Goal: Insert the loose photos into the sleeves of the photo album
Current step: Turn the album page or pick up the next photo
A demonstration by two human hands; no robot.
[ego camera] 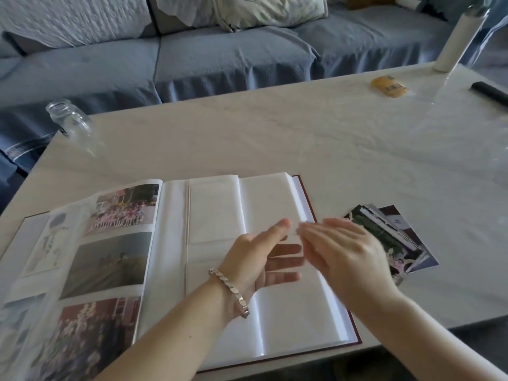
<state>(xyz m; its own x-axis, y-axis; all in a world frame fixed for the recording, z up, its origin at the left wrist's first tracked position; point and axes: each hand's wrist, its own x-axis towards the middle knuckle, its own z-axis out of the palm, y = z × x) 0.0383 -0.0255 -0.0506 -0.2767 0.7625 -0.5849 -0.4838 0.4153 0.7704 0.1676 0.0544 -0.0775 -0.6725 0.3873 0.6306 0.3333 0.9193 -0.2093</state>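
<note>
1. We judge that we are between photos. The photo album point(214, 215) lies open at the near side of the bench point(275, 133), with its right page of sleeves blank.
2. Our left hand point(255, 257) hovers over that page with straight fingers, holding nothing. Our right hand point(343, 254) is blurred but also flat and released.
3. The next move calls for lifting one print off the stack of loose photos point(398, 232), which sits just right of the album, and sliding it into an empty sleeve.
4. We count one album, three sleeved photos point(110, 265) on the left page, and one stack whose number we cannot tell.
</note>
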